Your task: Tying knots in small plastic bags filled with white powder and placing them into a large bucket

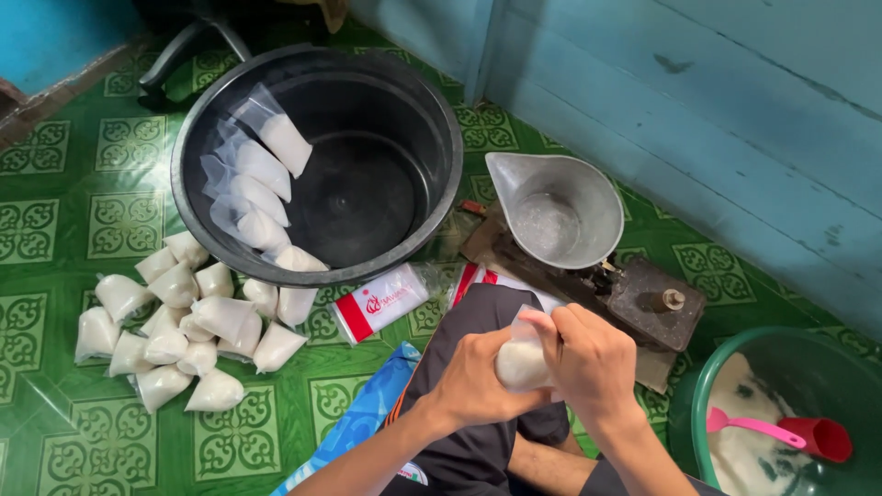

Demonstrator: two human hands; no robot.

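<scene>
Both hands are working on one small plastic bag of white granules, which is sitting at 6 o'clock in the view, above the person's dark-clothed knee. The left hand is cupping the filled bottom of the bag, fingers closed around it. The right hand is closing over the bag's upper part, with fingertips pinching the loose neck.

Judged step: the bag is already filled and is being closed at the neck. The next move is likely calling for a tight twist or knot while the lower hand is keeping the contents from spilling.

Surrounding items:
- A balance scale with a metal scoop pan is standing at 1 o'clock, just beyond the hands.
- A large black tub is lying at 11 o'clock, with several filled bags leaning against its inner left wall.
- A pile of tied white bags is resting on the green patterned floor at 9 o'clock.
- A green basin at 4 o'clock is holding loose white granules and a pink-handled red scoop.
</scene>
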